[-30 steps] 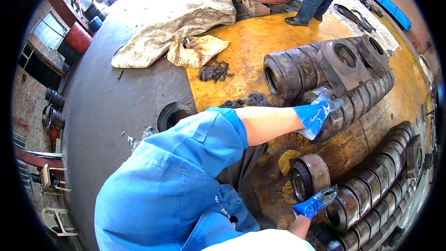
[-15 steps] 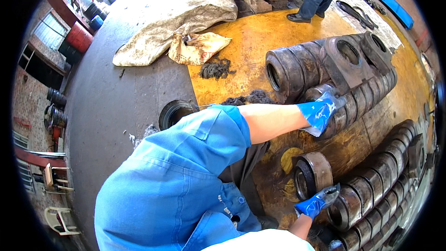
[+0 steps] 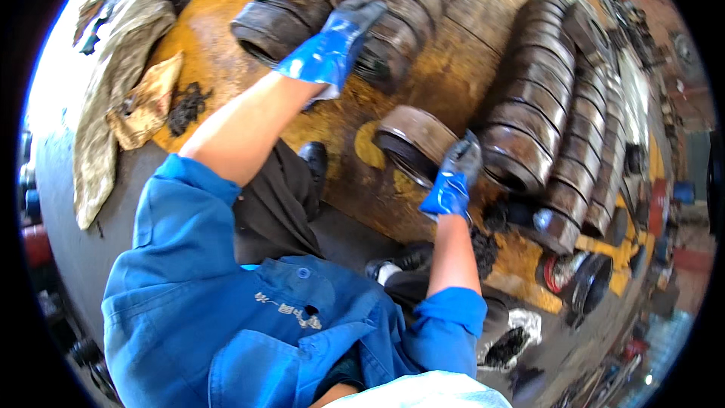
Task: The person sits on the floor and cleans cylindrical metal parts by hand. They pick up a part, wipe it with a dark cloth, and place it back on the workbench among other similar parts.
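Note:
My left hand point(image 3: 343, 36), in a blue glove with dark, grimy fingers, lies on the near end of a row of dark, oily metal rings point(image 3: 404, 19). Its fingers stretch out across the top. A single thick ring point(image 3: 423, 132), brown outside and dark inside, rests apart on the yellow floor sheet. At that ring's right edge is my right hand point(image 3: 457, 170), gloved the same way and seemingly touching it. Blur hides whether those fingers grip the rim. Just right of this hand begins another long row of rings point(image 3: 525, 113).
More ring rows point(image 3: 581, 159) lie at the right. A crumpled tarp point(image 3: 124, 83) and a stained sack point(image 3: 147, 102) are at far left, beside dark fibre waste point(image 3: 187, 108). Flat black parts point(image 3: 593, 283) and a plastic bag point(image 3: 521, 332) sit at lower right.
The view has swung right, so the rings appear farther left and higher. My right hand has come up against the single ring's right edge; my left hand stays on the ring row.

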`<state>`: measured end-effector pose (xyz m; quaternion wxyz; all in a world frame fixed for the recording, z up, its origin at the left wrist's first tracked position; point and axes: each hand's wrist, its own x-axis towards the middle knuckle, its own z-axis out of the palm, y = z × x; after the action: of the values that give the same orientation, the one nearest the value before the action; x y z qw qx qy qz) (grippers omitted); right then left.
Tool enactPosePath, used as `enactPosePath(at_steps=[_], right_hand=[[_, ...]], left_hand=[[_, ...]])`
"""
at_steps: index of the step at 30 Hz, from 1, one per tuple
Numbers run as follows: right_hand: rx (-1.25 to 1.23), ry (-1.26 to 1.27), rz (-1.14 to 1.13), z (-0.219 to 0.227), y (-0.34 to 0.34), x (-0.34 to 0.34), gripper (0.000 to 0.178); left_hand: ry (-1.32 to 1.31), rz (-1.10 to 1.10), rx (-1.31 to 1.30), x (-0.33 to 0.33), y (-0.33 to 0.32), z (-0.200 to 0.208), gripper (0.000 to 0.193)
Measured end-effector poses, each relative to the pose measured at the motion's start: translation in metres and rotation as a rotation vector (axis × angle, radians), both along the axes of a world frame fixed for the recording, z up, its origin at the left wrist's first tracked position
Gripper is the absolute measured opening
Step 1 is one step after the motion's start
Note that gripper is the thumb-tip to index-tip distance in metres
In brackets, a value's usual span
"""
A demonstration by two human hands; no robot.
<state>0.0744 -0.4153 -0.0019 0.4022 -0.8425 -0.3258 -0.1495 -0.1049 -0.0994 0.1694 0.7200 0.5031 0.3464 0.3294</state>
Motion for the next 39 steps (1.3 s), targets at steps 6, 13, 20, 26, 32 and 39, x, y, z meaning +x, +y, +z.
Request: enactPosePath(at_steps=[6, 13, 20, 26, 32, 39], right_hand=[[-0.042, 0.008, -0.035, 0.016, 0.005, -0.006, 0.032], [0.429, 0.779, 0.364, 0.029, -0.012, 0.007, 0.039], [0.82, 1.361, 0.806, 0.167, -0.006, -0.053, 0.047], [1.089, 1.738, 0.803, 0.141, 0.01, -0.082, 0.04], [1.159, 1.614, 0.819, 0.172, -0.022, -0.104, 0.035], [1.259, 1.849, 0.84, 0.153, -0.029, -0.097, 0.037]], left_hand=[[-0.015, -0.3, 0.179, 0.021, -0.025, 0.002, 0.059], [0.027, -0.578, 0.515, 0.027, -0.085, 0.022, 0.066], [-0.022, -0.586, 0.317, 0.065, -0.187, 0.028, 0.051], [0.032, -0.567, 0.363, 0.08, -0.165, -0.034, 0.023], [-0.16, -0.676, 0.103, 0.098, -0.164, -0.064, 0.007], [0.008, -0.53, -0.394, 0.087, -0.186, -0.052, 0.019]])
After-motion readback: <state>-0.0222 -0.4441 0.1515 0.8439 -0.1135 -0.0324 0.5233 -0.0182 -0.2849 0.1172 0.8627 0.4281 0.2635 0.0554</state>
